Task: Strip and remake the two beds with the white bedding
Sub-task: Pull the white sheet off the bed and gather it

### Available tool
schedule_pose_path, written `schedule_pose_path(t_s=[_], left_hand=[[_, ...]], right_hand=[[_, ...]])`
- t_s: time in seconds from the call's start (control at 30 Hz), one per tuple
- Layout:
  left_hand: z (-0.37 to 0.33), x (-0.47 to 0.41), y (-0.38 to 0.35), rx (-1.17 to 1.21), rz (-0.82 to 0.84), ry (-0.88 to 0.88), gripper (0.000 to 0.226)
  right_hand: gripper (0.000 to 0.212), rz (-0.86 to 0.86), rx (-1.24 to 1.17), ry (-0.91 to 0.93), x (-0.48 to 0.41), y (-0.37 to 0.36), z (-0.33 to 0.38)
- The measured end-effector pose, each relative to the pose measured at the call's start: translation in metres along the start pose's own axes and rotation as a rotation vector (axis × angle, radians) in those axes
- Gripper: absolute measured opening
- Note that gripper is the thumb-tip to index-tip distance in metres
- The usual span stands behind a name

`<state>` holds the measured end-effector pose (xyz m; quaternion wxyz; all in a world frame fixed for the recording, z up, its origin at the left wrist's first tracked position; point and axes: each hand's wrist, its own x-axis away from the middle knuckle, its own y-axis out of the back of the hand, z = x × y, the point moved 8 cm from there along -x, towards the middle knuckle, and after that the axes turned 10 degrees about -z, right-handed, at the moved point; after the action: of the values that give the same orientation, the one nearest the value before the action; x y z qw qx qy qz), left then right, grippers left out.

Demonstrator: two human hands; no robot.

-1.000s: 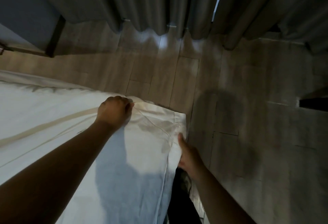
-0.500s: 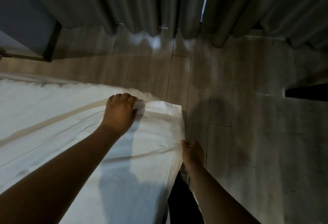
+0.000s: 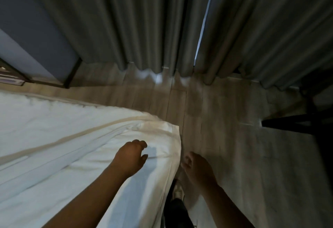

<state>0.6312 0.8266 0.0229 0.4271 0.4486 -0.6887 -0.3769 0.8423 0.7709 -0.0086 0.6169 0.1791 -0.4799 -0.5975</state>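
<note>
A bed with white bedding [image 3: 54, 137] fills the lower left; its corner [image 3: 171, 128] lies near the frame's middle. My left hand [image 3: 130, 155] hovers just above the sheet close to that corner, fingers loosely curled, holding nothing. My right hand [image 3: 196, 166] hangs beside the bed's right edge over the floor, fingers loosely curled and empty. The image is blurred by motion.
Grey curtains [image 3: 144, 20] hang along the far side with a thin bright gap [image 3: 203, 29]. Pale wood-look floor [image 3: 234, 137] lies to the right. A dark furniture leg [image 3: 297, 123] juts in at the right. My shoe [image 3: 177, 191] stands by the bed.
My left hand has let go of the sheet near the corner and pulled back toward me. My right hand has come off the bed's edge and opened.
</note>
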Motion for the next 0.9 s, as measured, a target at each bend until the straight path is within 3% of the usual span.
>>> schedule_pose_path(t_s=[0.07,0.17,0.4,0.63,0.9], left_hand=[[0.000,0.015,0.022,0.085,-0.030,0.069,0.034],[-0.008,0.037,0.053,0.184,-0.073,0.123,0.028],[-0.032,0.077,0.095,0.222,-0.158,0.063,0.027],[-0.057,0.090,0.095,0.206,-0.097,0.027,0.030],[-0.141,0.055,0.092,0.189,-0.116,-0.012,0.028]], right_hand=[[0.008,-0.020,-0.001,0.063,0.018,0.027,0.016],[0.010,-0.126,-0.040,0.120,0.039,0.065,0.033],[0.012,-0.145,0.046,0.135,0.079,0.115,0.065],[0.003,-0.195,0.080,0.155,0.100,0.144,0.049],[0.012,-0.194,-0.021,0.144,0.076,0.201,-0.009]])
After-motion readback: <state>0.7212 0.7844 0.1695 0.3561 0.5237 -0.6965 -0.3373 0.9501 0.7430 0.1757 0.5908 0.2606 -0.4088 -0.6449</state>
